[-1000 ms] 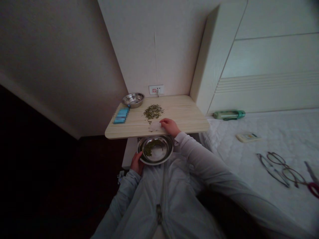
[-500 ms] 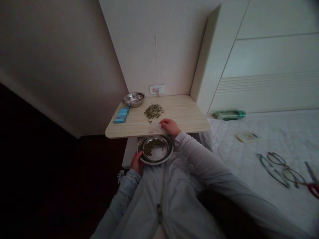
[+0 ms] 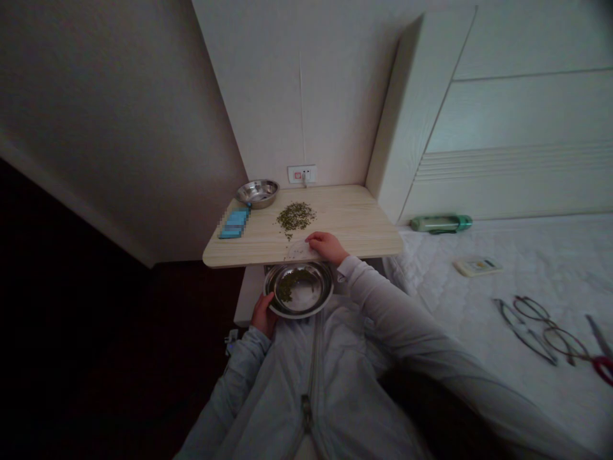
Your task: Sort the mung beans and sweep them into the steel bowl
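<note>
My left hand (image 3: 263, 315) grips the left rim of a steel bowl (image 3: 311, 309), held just under the table's front edge. Small green grains (image 3: 287, 289), perhaps mung beans, lie along the bowl's left and back inside. Over the front of the wooden table (image 3: 354, 214), my right hand (image 3: 327, 246) pinches a thin clear plastic piece (image 3: 297, 250) with a rounded edge; its exact kind I cannot make out. A few grains lie by that piece. Behind it spreads a loose pile of the same green grains (image 3: 295, 216).
A second steel bowl (image 3: 258, 193) and a blurred-out blue object (image 3: 234, 223) sit on the table's left. On the bed (image 3: 431, 281) to the right lie a green bottle (image 3: 440, 223), a pale device (image 3: 477, 266), glasses (image 3: 565, 342) and red-handled scissors (image 3: 603, 367). A wall socket (image 3: 301, 174) is behind.
Very little differs. My right hand and the clear piece have shifted slightly at the table's front edge; the bowl stays in my left hand.
</note>
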`<state>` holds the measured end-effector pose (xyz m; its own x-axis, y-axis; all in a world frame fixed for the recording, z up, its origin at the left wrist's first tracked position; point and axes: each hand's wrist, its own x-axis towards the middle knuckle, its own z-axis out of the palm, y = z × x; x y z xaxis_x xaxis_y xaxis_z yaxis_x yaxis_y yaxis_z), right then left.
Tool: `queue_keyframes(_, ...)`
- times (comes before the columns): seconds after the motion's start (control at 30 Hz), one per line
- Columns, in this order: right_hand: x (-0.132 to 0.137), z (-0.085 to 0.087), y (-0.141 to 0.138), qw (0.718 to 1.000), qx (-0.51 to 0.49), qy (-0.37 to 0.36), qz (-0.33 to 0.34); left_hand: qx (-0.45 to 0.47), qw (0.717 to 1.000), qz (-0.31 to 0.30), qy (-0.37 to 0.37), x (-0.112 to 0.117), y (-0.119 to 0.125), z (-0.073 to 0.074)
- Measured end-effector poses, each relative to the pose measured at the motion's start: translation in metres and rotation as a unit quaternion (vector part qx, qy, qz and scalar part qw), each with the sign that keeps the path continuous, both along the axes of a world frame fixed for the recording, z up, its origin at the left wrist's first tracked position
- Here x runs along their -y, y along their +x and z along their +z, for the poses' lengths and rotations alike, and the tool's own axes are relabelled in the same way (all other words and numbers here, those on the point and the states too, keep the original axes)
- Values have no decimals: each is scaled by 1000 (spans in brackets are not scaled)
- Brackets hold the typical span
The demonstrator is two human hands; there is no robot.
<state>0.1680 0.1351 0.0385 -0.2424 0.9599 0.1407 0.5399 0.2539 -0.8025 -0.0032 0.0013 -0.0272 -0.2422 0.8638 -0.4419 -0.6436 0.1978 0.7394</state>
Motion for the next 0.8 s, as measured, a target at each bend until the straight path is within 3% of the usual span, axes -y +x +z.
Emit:
queue_keyframes(0.27, -1, -3, 0, 999, -40, -1, -6, 28, 1000, -1, -4, 0, 1, 3)
queue_keyframes(0.53, 2, 0, 13, 988, -131, 1, -79, 40, 999, -11, 13, 1, -2, 1)
queue_keyframes(0.7, 4, -5, 49, 979, -11, 51, -196, 22, 1000, -16, 15, 4, 0, 3)
queue_keyframes(0.8, 5, -7, 63, 968, 83, 84, -222, 6, 1000, -10, 17, 6, 1, 7)
